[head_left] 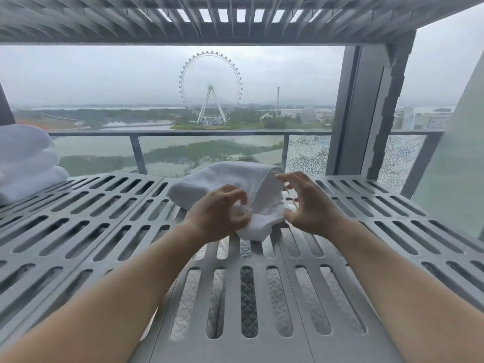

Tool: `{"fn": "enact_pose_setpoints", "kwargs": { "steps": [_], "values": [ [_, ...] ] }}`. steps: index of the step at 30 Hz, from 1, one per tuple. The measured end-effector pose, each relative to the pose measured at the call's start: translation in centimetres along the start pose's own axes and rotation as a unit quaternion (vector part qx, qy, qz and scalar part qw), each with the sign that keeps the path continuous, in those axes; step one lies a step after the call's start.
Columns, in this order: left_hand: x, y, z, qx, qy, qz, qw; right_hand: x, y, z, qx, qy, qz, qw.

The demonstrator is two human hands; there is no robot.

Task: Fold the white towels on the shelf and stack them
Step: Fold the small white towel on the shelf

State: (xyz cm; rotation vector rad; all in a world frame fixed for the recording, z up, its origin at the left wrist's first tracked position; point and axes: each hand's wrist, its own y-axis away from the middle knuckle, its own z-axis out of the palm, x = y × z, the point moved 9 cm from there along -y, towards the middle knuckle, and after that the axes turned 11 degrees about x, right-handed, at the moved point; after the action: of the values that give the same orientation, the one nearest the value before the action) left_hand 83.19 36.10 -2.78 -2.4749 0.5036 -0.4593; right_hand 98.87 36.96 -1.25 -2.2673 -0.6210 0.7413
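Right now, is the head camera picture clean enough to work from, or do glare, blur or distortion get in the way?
Head view: flat, overcast light, no hard shadows or glare; wide-angle bending curves the shelf edges; both hands and the loose towel are sharp enough; the folded stack at the left edge looks soft and washed out.

A white terry towel (235, 184) lies loosely folded and rumpled mid-shelf, its near corner bunched. A stack of folded white towels (26, 163) sits at the slotted grey shelf's (104, 205) far left.
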Motion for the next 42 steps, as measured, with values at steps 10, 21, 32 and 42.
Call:
{"fn": "enact_pose_setpoints", "kwargs": {
  "steps": [10, 21, 32, 42],
  "values": [
    [-3.2, 0.2, -2.5, 0.035, -0.049, -0.042, 0.997, -0.5, -0.1, 0.3, 0.014, 0.003, -0.003, 1.000],
    [0.5, 0.7, -4.5, 0.146, 0.093, 0.041, 0.984, -1.6, -0.1, 0.6, 0.020, 0.047, -0.018, 0.999],
    [0.6, -0.3, -1.4, 0.020, -0.112, -0.004, 0.994, -2.2, -0.1, 2.2, 0.025, 0.021, -0.020, 0.999],
    [1.5, -1.6, -1.2, 0.022, -0.234, -0.006, 0.972, -1.6, 0.4, 0.1, 0.011, 0.020, 0.038, 0.999]
  ]
}}
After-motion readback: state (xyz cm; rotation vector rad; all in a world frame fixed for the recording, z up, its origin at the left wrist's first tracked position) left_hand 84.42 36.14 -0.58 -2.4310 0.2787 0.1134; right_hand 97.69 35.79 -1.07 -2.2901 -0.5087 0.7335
